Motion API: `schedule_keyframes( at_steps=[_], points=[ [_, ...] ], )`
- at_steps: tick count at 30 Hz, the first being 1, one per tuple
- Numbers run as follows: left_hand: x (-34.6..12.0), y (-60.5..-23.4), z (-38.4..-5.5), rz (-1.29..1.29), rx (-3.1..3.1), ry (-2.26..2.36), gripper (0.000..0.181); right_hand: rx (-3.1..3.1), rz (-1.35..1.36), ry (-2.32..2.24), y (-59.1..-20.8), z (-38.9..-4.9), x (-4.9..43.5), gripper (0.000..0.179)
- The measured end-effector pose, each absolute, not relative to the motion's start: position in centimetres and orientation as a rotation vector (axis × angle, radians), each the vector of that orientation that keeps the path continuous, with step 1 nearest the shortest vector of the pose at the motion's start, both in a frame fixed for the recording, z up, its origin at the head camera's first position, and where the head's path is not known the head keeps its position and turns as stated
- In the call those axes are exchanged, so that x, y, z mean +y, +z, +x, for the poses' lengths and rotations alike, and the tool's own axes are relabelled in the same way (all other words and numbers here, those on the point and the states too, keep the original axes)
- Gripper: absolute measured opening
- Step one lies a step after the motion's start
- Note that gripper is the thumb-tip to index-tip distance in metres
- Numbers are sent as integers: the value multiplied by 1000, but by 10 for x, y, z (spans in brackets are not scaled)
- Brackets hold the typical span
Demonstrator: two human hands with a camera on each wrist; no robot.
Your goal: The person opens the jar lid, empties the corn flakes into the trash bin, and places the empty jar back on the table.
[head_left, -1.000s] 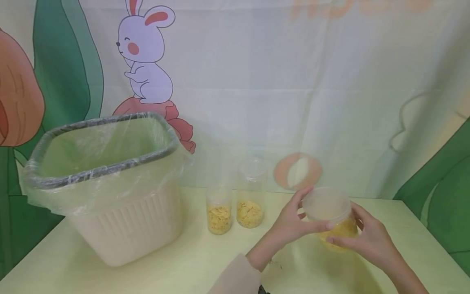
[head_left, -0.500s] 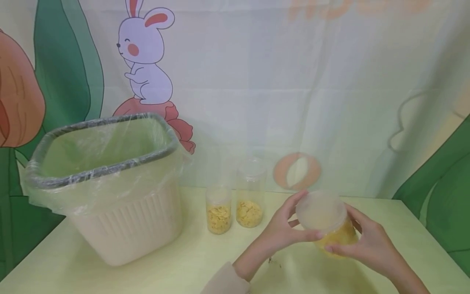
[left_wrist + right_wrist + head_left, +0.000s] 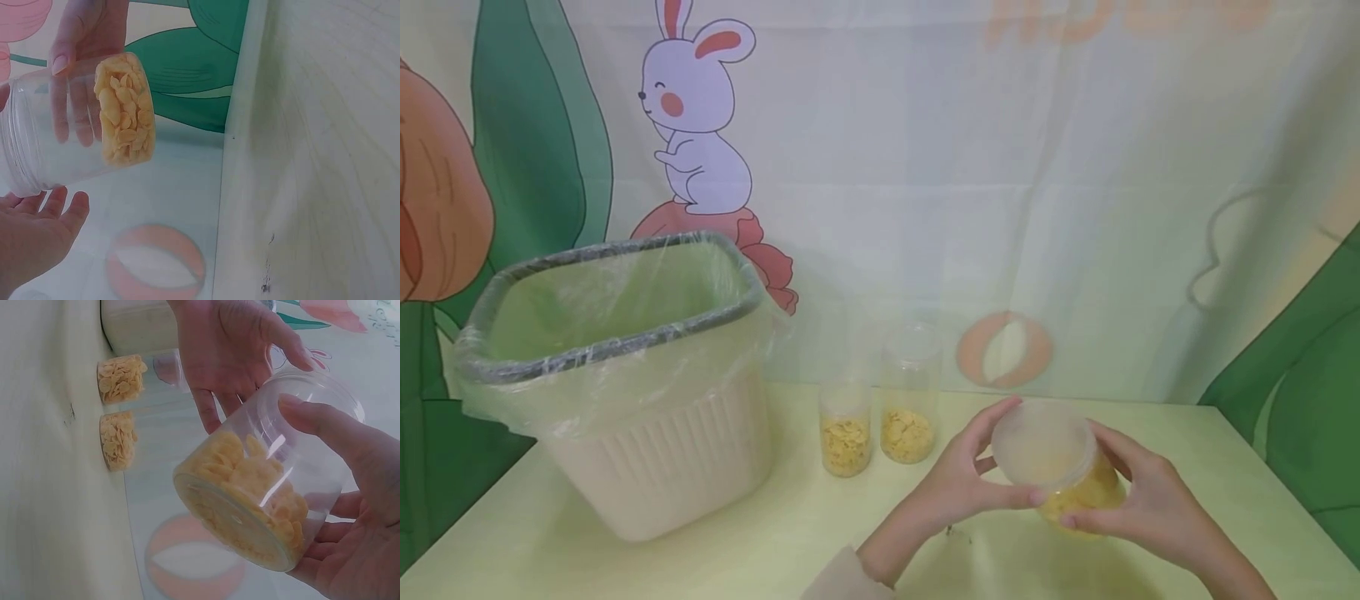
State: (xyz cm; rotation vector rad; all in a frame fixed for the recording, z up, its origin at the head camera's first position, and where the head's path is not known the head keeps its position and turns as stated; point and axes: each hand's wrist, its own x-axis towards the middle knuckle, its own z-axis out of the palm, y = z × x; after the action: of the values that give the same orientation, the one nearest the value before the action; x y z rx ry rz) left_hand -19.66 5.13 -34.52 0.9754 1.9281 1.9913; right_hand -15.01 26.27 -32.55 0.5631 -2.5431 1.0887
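A clear round jar (image 3: 1086, 492) with yellow flakes at its bottom is held above the table, tilted so its translucent lid (image 3: 1043, 443) leans to the left. My left hand (image 3: 958, 477) grips the lid end, thumb in front and fingers behind. Around the jar's body curls my right hand (image 3: 1157, 504), its thumb on the near side. In the right wrist view the flakes (image 3: 250, 481) lie against the jar's base. The left wrist view shows the lid end only partly, cut by the frame edge.
Two clear jars with flakes stand by the back wall: a shorter one (image 3: 846, 446) and a taller one (image 3: 908, 435). To the left is a cream bin (image 3: 662, 467) with a grey rim and clear plastic liner. Small dark marks (image 3: 957, 532) show on the pale table (image 3: 805, 533).
Both hands have moved left and slightly nearer with the jar, keeping their hold on it. The lid stays on the jar. The other jars and the bin have not moved.
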Motion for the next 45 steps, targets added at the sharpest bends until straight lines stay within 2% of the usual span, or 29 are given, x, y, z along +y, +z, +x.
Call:
schedule_keyframes(
  at_steps=[28,45],
  points=[
    [53,-350,-189,838,2017,2067,83,-2536,589,1069,-327,-148,259,83],
    [67,-353,-180,580,2075,2233,81,-2517,463,991,-330,-148,254,89]
  ],
)
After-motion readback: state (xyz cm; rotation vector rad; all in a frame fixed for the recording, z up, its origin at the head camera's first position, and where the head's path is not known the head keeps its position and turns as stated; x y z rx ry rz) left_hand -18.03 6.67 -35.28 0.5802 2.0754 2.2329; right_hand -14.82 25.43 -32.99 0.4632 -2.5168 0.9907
